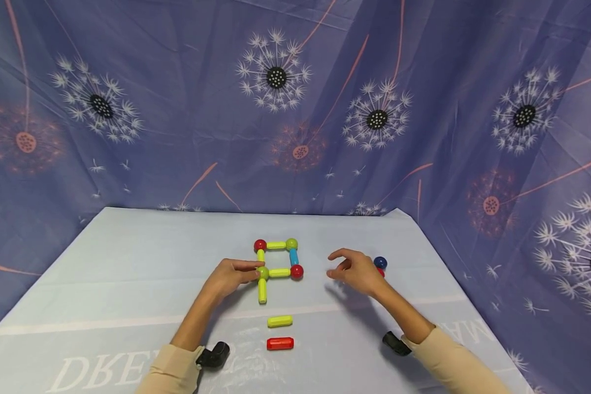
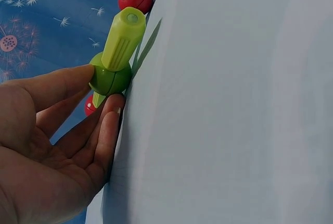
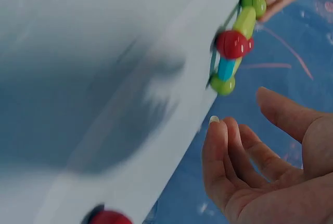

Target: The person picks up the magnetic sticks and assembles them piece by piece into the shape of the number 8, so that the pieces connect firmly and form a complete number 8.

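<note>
A square of toy rods and balls lies on the table. Its corners are a red ball (image 1: pixel 260 244), a green ball (image 1: pixel 291 244), another red ball (image 1: pixel 297 271) and a near-left green ball (image 1: pixel 263 273). Yellow rods join three sides, and a blue rod (image 1: pixel 294 257) forms the right one. From the near-left ball a yellow rod (image 1: pixel 262 291) sticks out toward me. My left hand (image 1: pixel 232 278) pinches that green ball (image 2: pixel 110 75) between thumb and fingers. Right of the square, my right hand (image 1: pixel 355 270) hovers with loosely bent fingers and nothing in its grasp.
A loose yellow rod (image 1: pixel 279 321) and a red rod (image 1: pixel 280 343) lie nearer to me. Beyond my right hand sit a blue ball (image 1: pixel 381 262) and a partly hidden red ball (image 1: pixel 381 272). A patterned curtain (image 1: pixel 202 109) hangs behind the white-covered table (image 1: pixel 128 262).
</note>
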`<state>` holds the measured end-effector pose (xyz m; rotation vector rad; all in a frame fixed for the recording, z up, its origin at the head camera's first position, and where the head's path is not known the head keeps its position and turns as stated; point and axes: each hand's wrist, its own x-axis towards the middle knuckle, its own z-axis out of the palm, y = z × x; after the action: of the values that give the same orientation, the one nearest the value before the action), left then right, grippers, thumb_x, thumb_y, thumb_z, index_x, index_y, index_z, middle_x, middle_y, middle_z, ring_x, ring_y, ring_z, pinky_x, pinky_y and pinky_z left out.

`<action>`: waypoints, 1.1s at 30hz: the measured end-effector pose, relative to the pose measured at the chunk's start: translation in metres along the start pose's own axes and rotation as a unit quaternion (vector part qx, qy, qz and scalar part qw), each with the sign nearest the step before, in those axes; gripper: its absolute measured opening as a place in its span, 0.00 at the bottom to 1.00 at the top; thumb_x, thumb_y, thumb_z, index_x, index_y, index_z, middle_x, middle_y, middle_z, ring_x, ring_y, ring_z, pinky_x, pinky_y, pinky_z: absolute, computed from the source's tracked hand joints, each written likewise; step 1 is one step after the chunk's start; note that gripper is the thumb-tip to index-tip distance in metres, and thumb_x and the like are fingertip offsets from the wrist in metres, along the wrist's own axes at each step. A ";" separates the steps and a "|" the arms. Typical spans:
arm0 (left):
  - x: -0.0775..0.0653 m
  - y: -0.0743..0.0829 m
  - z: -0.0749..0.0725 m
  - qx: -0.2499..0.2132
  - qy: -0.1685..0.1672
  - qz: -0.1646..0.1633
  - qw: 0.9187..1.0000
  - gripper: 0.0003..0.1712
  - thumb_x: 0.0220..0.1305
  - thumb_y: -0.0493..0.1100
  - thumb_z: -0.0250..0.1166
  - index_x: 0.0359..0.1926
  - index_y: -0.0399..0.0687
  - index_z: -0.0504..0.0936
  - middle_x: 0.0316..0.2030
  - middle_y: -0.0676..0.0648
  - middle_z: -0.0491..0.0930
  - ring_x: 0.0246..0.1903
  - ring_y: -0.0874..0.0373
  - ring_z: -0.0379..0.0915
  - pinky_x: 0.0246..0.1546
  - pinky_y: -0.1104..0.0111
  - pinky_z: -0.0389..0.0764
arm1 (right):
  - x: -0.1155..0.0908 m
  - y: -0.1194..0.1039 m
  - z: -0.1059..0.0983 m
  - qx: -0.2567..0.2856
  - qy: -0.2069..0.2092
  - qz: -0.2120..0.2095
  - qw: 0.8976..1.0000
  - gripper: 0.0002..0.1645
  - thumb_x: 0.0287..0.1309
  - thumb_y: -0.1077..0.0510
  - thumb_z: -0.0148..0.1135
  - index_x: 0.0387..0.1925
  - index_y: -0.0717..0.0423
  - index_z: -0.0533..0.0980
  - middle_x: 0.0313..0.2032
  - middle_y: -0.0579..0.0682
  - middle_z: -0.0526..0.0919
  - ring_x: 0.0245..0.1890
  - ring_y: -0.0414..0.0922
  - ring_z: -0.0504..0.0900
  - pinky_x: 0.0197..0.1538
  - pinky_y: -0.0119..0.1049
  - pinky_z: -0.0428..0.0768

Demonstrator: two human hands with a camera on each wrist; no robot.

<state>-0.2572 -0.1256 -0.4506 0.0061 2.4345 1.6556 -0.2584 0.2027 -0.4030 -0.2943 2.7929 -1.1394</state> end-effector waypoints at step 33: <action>-0.001 0.000 -0.001 0.009 0.002 -0.004 1.000 0.16 0.65 0.44 0.70 0.53 0.52 0.89 0.57 0.46 0.85 0.56 0.52 0.80 0.60 0.50 0.75 | -0.024 0.068 -0.057 -0.105 0.043 0.065 0.991 0.26 0.53 0.54 0.75 0.53 0.56 0.81 0.36 0.55 0.87 0.38 0.50 0.83 0.35 0.40 0.73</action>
<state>-0.2569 -0.1260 -0.4499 -0.0036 2.4480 1.6323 -0.2543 0.2949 -0.4093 -0.0798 2.9622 -0.8507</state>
